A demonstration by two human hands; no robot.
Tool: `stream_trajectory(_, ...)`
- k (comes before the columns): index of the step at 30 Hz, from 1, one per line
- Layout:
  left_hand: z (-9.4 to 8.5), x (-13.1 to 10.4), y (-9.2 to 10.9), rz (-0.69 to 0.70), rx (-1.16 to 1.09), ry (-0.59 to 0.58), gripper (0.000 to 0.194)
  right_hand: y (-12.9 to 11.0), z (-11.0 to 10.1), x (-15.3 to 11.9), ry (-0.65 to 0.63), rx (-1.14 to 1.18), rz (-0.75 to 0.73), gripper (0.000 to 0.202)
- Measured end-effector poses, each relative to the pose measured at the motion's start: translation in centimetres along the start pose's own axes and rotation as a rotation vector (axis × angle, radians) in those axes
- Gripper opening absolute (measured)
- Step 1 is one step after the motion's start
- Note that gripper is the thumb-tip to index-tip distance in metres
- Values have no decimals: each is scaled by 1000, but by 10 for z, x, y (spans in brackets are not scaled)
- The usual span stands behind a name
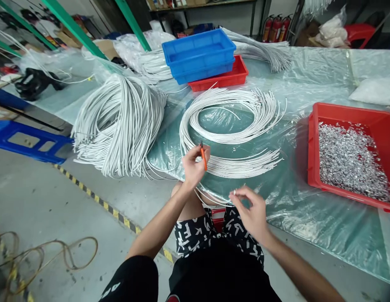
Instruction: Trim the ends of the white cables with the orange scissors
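My left hand (pixel 193 170) is closed around a small tool with orange handles (pixel 203 158), its dark tip pointing up; it looks like small pliers or cutters. White cable strands (pixel 213 202) run from below that hand toward my right hand (pixel 253 209). The thumb and forefinger of my right hand pinch a small white end, seemingly of a cable. Just beyond my hands lies a looped bundle of white cables (pixel 224 137), its cut ends (pixel 260 163) fanned out to the right. Exactly how the tool sits in my left fingers is partly hidden.
A large heap of white cables (pixel 119 126) hangs over the table edge at left. On the right stands a red bin (pixel 314 151) holding many small metal pieces (pixel 352 161). Blue trays (pixel 197 50) rest on a red tray (pixel 242 73) behind the loop. A blue stool (pixel 27 140) is at left.
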State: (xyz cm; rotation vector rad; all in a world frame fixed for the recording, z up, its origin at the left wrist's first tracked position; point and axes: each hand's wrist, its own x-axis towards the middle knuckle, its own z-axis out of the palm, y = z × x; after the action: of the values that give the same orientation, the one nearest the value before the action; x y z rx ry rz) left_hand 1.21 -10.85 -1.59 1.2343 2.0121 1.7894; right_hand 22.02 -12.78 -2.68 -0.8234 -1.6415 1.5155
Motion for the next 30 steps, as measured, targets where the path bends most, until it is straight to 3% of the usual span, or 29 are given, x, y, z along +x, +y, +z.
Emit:
stream_trajectory(5, -57, -46, -3, -48, 20, 113, 16, 26, 49, -72, 198, 438, 513, 29)
stream_trajectory(8, -76, -66, -13, -128, 76, 162, 15, 54, 70, -81, 266, 601, 729, 40)
stream_trajectory(11, -85, -80, -21, -198, 84, 171, 15, 75, 71, -74, 324, 635, 797, 48)
stream_trajectory(14, -90, -89, -25, -237, 82, 190, 17, 82, 54, -69, 305, 594, 787, 52)
stream_trajectory(17, -91, -101, -26, -280, 88, 223, 20, 75, 32, -71, 134, 513, 751, 49)
stream_trajectory(20, -85, -114, -27, -284, 80, 185, 17, 61, 16, -76, -69, 295, 583, 37)
stream_trajectory(22, -80, -122, -29, -269, 61, 111, 15, 51, 11, -77, -125, 99, 406, 29)
stream_trajectory(26, -70, -131, -34, -288, 21, 1, 17, 45, 12, -70, -137, -235, 130, 40)
stream_trajectory(30, -70, -133, -37, -315, 11, 4, 20, 55, 17, -63, -80, -332, 110, 38)
